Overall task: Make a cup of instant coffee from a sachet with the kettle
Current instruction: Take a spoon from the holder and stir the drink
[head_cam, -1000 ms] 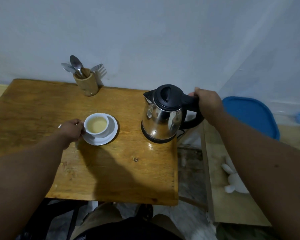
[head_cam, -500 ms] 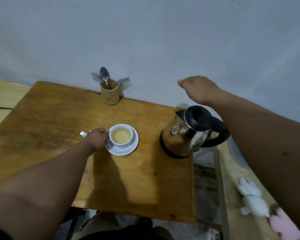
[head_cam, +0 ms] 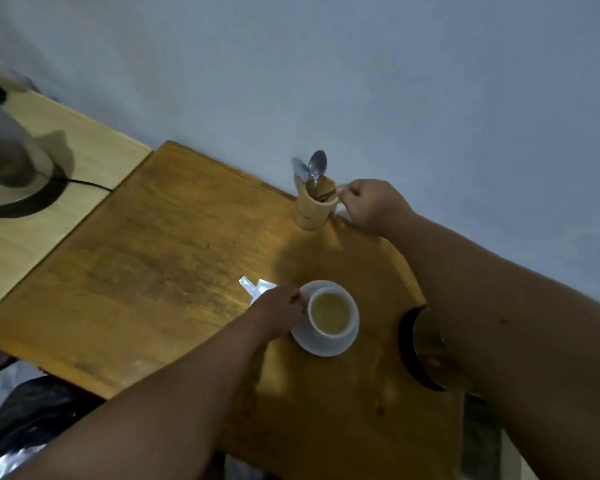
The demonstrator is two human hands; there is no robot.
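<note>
A white cup (head_cam: 354, 318) of pale yellowish liquid stands on a white saucer (head_cam: 323, 346) on the wooden table (head_cam: 153, 271). My left hand (head_cam: 279, 311) is closed on the cup's handle, and a torn white sachet (head_cam: 257, 287) sticks out from behind it. At the back edge, my right hand (head_cam: 371, 206) is closed beside the wooden utensil holder (head_cam: 314, 209), pinching a sliver of metal that looks like the fork. Two spoons (head_cam: 317, 164) stand in the holder. The steel kettle (head_cam: 426, 348) is mostly hidden under my right forearm.
A lighter wooden surface (head_cam: 21, 237) adjoins the table on the left. On it stands a blurred steel appliance (head_cam: 7, 161) with a black base and a black cord (head_cam: 87, 184). The wall runs right behind the holder. Dark bags lie below at the lower left.
My right hand let go of the kettle handle, rose over it and came down at the utensil holder. The view swung left and tilted. My left hand stayed on the cup.
</note>
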